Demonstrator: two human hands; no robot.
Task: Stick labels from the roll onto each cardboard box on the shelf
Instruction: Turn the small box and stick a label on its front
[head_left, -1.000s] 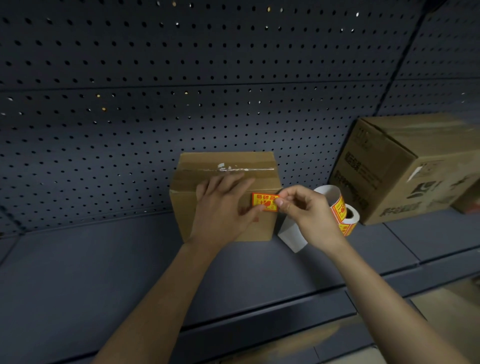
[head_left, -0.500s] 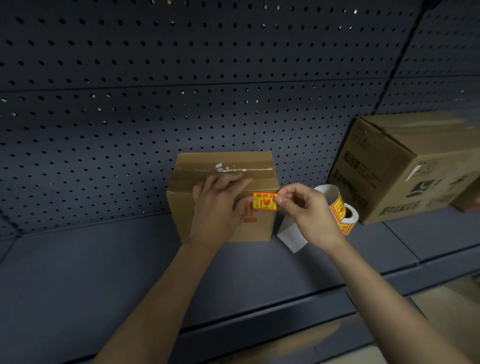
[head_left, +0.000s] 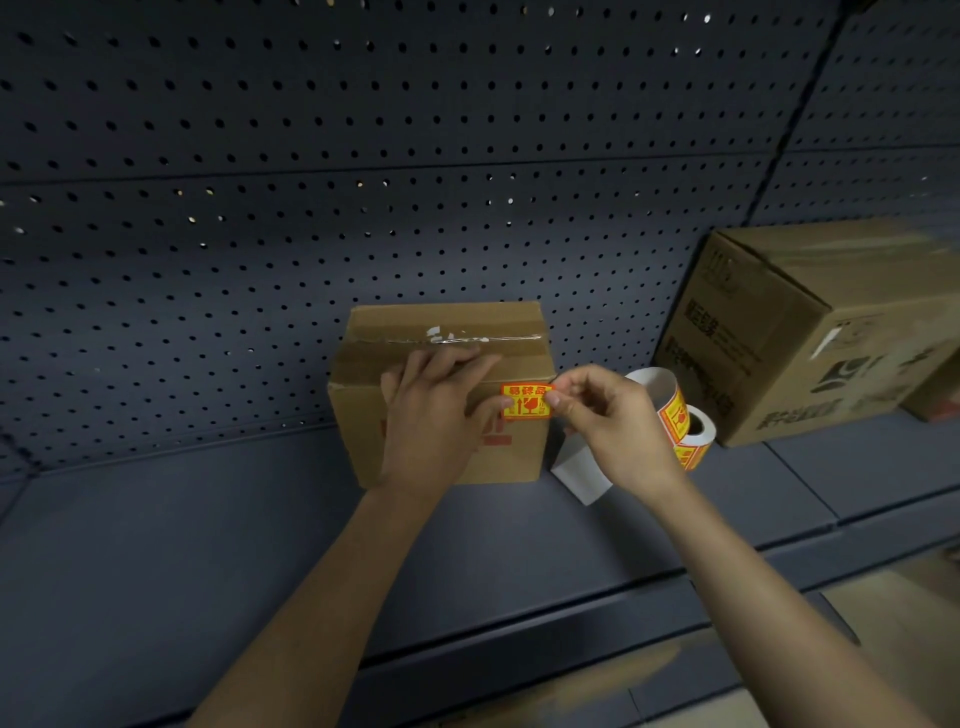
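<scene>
Brown and taped, the small cardboard box (head_left: 441, 332) sits on the dark grey metal shelf (head_left: 208, 545) with our left hand (head_left: 431, 415) flat on its front, fingers straight and together. Our right hand (head_left: 608, 421) pinches the right edge of the red-and-yellow rectangular label (head_left: 525, 401) at the box's upper right corner. Just right of the box stands the white label roll (head_left: 691, 426).

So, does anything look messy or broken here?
A little. The small box has torn white scraps stuck along its top tape seam, and a loose strip of backing paper trails from the label roll onto the shelf. Nothing is spilled.
</scene>
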